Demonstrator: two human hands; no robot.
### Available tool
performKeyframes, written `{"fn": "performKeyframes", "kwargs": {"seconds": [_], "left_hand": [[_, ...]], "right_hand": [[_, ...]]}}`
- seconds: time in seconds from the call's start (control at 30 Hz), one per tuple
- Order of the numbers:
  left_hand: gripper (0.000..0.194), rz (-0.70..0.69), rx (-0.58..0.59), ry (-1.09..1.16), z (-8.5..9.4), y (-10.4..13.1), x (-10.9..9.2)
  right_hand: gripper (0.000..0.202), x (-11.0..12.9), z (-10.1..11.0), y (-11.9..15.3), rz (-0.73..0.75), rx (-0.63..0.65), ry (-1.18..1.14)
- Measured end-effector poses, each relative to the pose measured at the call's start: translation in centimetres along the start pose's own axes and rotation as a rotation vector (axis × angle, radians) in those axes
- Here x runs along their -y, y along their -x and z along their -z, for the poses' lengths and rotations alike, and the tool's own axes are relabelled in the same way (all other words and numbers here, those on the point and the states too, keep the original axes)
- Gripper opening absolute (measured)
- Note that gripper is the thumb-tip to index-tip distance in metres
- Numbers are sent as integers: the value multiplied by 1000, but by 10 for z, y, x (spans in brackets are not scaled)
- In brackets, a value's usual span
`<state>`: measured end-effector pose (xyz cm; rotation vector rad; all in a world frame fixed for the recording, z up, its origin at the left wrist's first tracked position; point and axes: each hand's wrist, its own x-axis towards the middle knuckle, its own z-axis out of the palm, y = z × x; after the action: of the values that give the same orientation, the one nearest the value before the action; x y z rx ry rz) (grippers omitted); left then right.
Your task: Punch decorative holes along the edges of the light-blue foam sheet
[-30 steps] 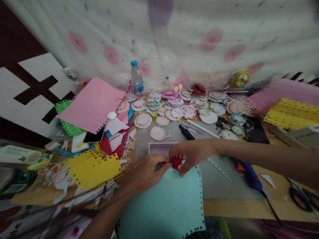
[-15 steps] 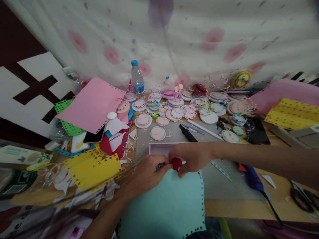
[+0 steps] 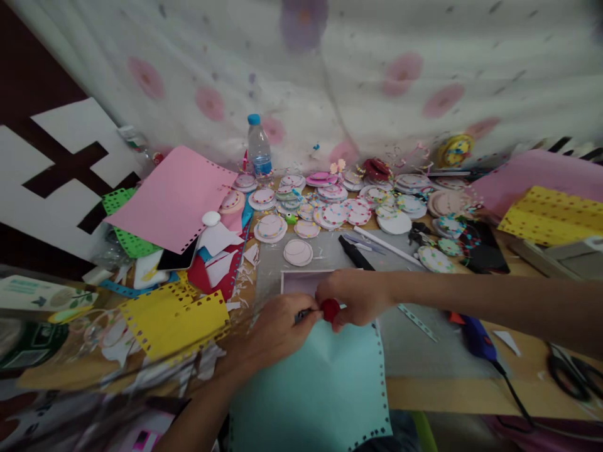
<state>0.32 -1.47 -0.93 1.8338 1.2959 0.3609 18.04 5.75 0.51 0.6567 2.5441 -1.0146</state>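
Observation:
A teal sheet of paper hangs over the table's front edge, with small holes punched along its right and bottom borders. At its top edge sits a small red craft punch. My right hand is closed around the punch, thumb in front. My left hand pinches the paper's top edge beside it, with a dark grey part showing between its fingers. Just behind both hands is a shallow pale box, partly hidden by them.
Round decorated paper discs crowd the back, near a water bottle. Pink paper and punched yellow paper lie left. Rightward are a black pen, a blue corded tool and scissors.
My right hand and the red punch have shifted slightly left, toward my left hand. The teal paper's lower right corner has moved a little right. Both hands keep their hold.

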Motion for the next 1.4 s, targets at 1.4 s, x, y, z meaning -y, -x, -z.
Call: {"fn": "performKeyframes", "kwargs": {"seconds": [1.4], "left_hand": [[21,-35,-24,-15,7,6,-1]], "right_hand": [[29,1,14,17,-81,95,-210]]}}
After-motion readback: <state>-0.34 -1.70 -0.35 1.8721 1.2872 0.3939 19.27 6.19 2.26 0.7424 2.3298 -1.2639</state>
